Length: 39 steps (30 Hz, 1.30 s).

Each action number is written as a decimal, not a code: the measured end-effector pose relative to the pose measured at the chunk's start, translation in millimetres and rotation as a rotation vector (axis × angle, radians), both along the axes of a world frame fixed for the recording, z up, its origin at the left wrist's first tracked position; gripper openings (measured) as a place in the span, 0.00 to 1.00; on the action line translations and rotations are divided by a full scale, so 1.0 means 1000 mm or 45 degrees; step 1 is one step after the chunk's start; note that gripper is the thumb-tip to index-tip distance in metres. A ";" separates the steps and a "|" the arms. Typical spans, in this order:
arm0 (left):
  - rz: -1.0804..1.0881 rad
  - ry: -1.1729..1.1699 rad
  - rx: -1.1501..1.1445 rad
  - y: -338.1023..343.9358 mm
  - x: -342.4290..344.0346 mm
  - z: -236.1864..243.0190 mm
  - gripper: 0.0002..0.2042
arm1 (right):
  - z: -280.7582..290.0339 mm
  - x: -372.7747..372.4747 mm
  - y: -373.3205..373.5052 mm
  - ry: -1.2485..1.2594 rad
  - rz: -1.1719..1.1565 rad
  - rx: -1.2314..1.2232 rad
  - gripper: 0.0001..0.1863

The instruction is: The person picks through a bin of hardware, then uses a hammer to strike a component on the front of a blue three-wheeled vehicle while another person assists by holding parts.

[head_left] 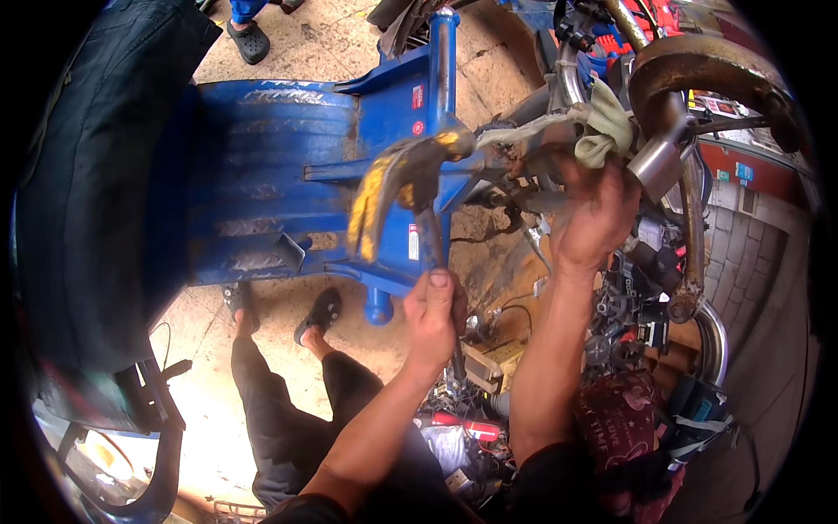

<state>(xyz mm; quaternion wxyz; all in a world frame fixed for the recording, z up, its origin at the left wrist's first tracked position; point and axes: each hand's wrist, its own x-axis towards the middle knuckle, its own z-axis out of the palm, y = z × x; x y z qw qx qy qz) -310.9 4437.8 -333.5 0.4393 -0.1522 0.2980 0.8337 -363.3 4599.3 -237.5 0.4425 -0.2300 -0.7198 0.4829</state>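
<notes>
While L hand (432,310) grips 1 hammer (426,229), R hand (598,218) nr 1 rag (606,127): can't tell grip.

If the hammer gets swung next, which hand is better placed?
Probably the left hand: it holds the hammer by the handle. The right hand, blurred, is apart from it, beside the pale cloth.

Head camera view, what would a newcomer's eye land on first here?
The big ribbed blue metal panel would likely catch the eye first, filling much of the picture from left to centre. Next comes the yellow-and-dark hammer, its head raised in front of the panel, gripped by the left hand. At upper right, a thick rusty curved bar arches above the blurred right hand.
</notes>
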 end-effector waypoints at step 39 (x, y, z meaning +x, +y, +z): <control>-0.266 0.161 -0.320 -0.061 -0.038 -0.016 0.22 | -0.042 0.015 -0.089 -0.003 -0.237 -1.002 0.09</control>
